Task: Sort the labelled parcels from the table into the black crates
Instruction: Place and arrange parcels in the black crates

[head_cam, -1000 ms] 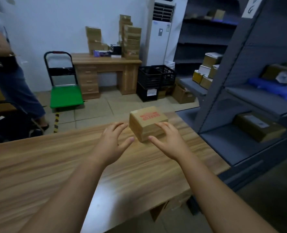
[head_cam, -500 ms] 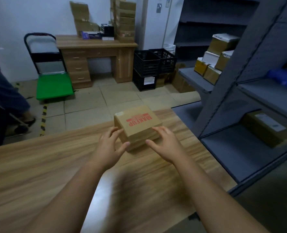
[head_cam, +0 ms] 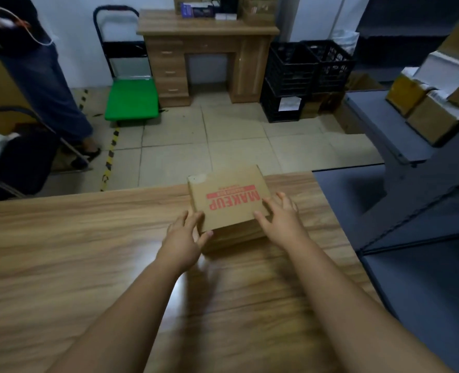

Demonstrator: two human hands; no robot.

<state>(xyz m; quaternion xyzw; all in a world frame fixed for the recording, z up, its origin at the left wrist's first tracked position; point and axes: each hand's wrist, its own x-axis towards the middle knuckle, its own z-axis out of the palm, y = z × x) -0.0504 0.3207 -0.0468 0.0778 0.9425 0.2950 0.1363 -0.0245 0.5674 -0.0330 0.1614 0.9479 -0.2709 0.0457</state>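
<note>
A brown cardboard parcel (head_cam: pixel 228 199) with red "MAKEUP" print lies on the wooden table (head_cam: pixel 88 251) near its far edge. My left hand (head_cam: pixel 183 235) presses against the parcel's near-left corner, thumb on its front face. My right hand (head_cam: pixel 282 216) grips the near-right corner, fingers over the top edge. Both hands clasp the box, which still rests on the table. Across the tiled floor, black crates (head_cam: pixel 293 76) are stacked beside the desk; a white label hangs on the lowest one.
A wooden desk (head_cam: pixel 206 55) with boxes on top stands at the far wall, with a green hand trolley (head_cam: pixel 131 100) to its left. Grey shelving (head_cam: pixel 411 168) with boxes runs along the right. Another person (head_cam: pixel 42 76) stands at left near a dark chair (head_cam: pixel 21 160).
My hands have closed in from both sides until they clasp the parcel. My view has tilted down and come closer, so the box and crates appear larger.
</note>
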